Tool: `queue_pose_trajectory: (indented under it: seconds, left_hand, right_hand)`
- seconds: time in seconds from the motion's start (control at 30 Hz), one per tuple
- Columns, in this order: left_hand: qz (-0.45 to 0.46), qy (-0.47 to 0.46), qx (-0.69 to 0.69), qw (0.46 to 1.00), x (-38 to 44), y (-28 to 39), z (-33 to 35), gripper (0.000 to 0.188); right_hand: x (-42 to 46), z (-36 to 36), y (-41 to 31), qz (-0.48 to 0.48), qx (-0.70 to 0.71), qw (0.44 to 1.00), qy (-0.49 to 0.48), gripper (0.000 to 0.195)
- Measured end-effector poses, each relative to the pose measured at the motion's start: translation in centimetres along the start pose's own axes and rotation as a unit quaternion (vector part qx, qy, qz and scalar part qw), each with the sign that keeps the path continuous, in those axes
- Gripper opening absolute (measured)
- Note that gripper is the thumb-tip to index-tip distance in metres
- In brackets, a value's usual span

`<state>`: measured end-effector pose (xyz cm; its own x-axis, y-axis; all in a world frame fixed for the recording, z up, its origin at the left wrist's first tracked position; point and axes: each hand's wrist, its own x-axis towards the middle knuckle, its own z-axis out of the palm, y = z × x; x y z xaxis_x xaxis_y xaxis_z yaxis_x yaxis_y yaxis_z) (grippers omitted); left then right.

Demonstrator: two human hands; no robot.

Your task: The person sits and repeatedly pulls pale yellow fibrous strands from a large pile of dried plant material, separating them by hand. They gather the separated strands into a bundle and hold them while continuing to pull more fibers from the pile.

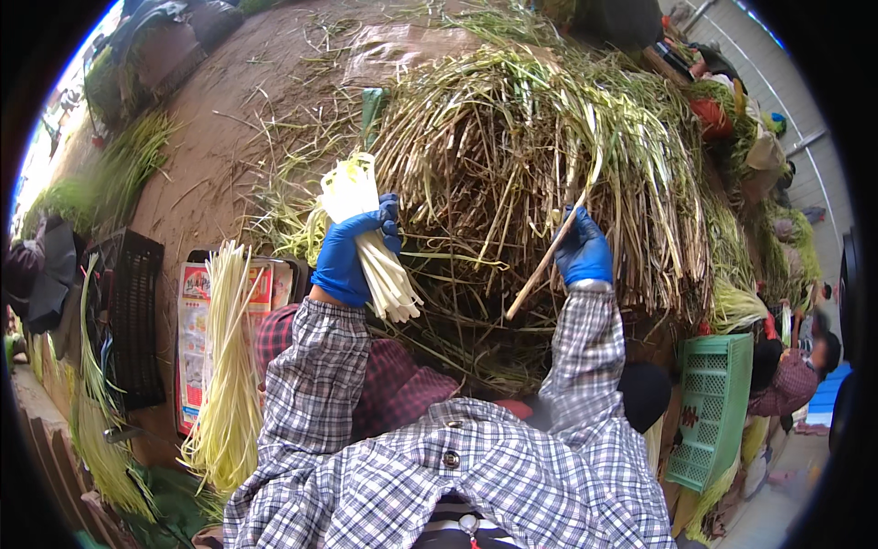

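Observation:
My left hand, in a blue glove, is closed round a bundle of pale, cleaned stalks, cut ends towards me. In my right hand, also gloved in blue, a single long stalk is pinched, its brownish lower end pointing down and left. Behind both hands lies a large heap of untrimmed leafy stalks with dry brown sheaths. A pile of pale yellow stalks rests on a printed tray left of my left forearm.
A black plastic crate stands at the left, a green plastic basket at the right. Brown ground with scattered leaves extends at the upper left. A co-worker in a checked top is at the far right, near more stalk heaps.

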<state>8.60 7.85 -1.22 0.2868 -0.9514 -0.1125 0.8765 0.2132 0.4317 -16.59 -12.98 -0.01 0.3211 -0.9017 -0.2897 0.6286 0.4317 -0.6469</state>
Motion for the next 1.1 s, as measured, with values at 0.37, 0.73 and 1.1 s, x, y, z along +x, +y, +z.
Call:
queue_pose_trajectory:
  seconds: [0.37, 0.73, 1.1]
  left_hand:
    - [0.135, 0.09, 0.059, 0.985, -2.4, 5.8, -0.1, 0.035]
    - [0.161, 0.21, 0.335, 0.904, 1.8, -2.3, 1.5, 0.02]
    - [0.127, 0.16, 0.45, 0.869, 2.6, -6.4, -0.9, 0.037]
  right_hand:
    - [-5.3, 5.7, 9.3, -0.007, -0.412, 0.901, -0.138, 0.021]
    - [-7.6, -2.0, 15.1, 0.029, -0.366, 0.907, -0.207, 0.043]
    - [-6.4, 1.2, 14.4, -0.117, -0.445, 0.869, -0.181, 0.016]
